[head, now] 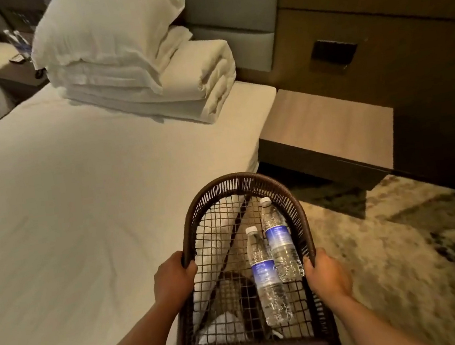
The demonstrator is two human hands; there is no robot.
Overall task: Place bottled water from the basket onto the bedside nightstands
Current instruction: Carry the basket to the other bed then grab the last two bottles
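Your left hand [173, 278] and right hand [325, 276] each clasp a side rim of the basket [239, 181], fingers curled tight around the woven edge. Two bottles [266, 278] lie side by side on its mesh floor, toward the right rim. The basket hangs over the bed's [76, 177] near right corner, the nightstand [327, 124] beyond it.

Two water bottles [266, 275] [280, 239] lie inside the one basket [239, 181]. Two more bottles [20, 43] stand far beyond the basket. Two nightstands [327, 124] [15, 75] show, also beyond it.
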